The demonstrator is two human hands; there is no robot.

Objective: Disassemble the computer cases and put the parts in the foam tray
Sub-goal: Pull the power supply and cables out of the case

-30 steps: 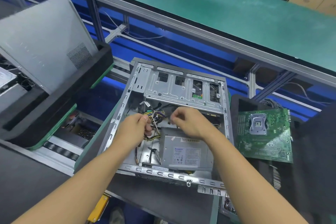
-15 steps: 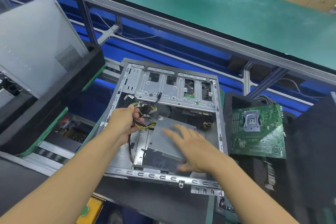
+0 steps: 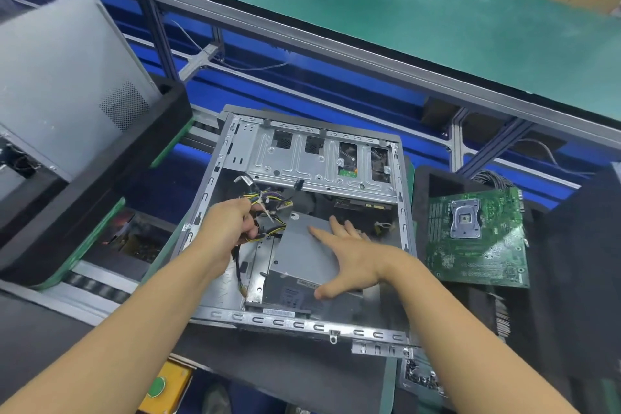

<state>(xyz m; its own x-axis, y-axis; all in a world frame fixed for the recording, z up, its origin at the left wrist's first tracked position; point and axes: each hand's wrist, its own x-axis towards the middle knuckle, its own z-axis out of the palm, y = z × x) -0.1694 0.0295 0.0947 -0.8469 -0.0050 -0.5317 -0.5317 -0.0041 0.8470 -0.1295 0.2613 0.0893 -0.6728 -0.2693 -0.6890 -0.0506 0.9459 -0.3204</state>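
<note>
**Head view: case open, power supply under hand**

The computer case (image 3: 302, 161) lies on its side, open face up. Its long axis runs away from the person, with the drive cage at the far end. The left hand (image 3: 228, 228) grips the cable bundle (image 3: 268, 202). The right hand (image 3: 353, 259) lies flat, fingers straight, on the power supply (image 3: 302, 252) inside the case, covering the supply's right part. The supply's label is blurred. A motherboard (image 3: 477, 239) rests on the foam tray (image 3: 433, 185) just beside the case.
</note>
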